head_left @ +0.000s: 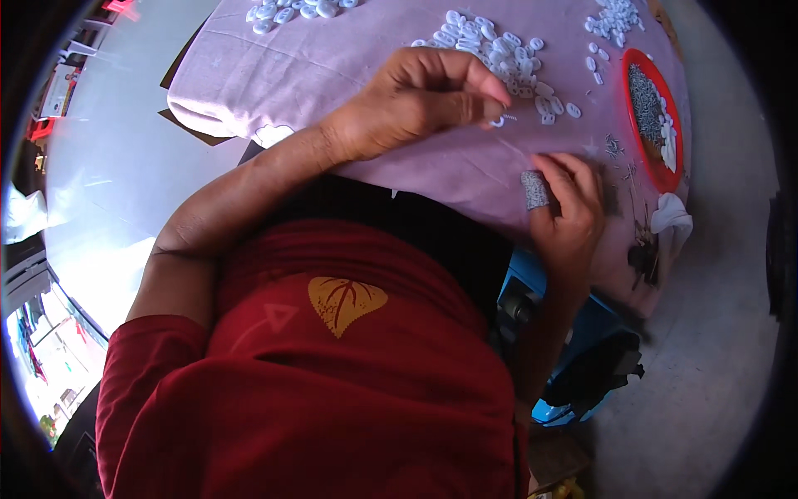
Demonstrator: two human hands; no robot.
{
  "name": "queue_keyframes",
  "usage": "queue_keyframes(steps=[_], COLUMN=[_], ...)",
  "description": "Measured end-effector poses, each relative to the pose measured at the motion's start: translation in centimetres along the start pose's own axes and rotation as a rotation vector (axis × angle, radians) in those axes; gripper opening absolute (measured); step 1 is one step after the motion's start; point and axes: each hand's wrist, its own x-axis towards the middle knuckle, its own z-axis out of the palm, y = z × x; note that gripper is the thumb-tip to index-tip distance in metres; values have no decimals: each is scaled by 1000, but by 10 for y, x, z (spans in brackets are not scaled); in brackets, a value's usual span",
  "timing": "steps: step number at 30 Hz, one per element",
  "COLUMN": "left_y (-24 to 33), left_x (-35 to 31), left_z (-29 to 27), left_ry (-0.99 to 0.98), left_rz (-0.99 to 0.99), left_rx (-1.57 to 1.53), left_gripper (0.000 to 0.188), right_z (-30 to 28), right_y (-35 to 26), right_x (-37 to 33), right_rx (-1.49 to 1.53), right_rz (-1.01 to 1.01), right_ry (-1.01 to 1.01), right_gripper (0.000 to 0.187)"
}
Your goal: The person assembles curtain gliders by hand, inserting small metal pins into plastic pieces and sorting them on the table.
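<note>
My left hand is over the table, thumb and forefinger pinched on a small white plastic piece. A thin metal screw sticks out to the right beside that piece. My right hand is closed lower down at the right, with a grey wrap around its thumb. Its fingers curl inward, and a faint thin line runs from near them toward my left hand; what they hold, if anything, I cannot make out. Just beyond my left hand lies a heap of small white oval plastic pieces.
A pink cloth covers the table. At the right stands a red basin holding many grey screws and white pieces. Loose screws, more white pieces and a crumpled white cloth lie around it.
</note>
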Motion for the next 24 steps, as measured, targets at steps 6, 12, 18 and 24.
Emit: queue_keyframes(steps=[6,12,18,24], left_y=[14,3,2,4], left_x=[-9,-13,-10,-10], left_z=[-16,-25,-19,-22], left_ry=[84,118,107,154], left_rz=[-17,19,17,22], left_rx=[2,7,132,119], left_gripper=[13,17,16,13], right_z=[-11,-14,7,0], right_y=[26,9,17,-8], right_x=[-7,20,46,46], right_rx=[-108,-114,-151,-172], right_rz=[271,137,200,114], right_ry=[-2,-20,-111,-132], right_gripper=[24,29,33,34])
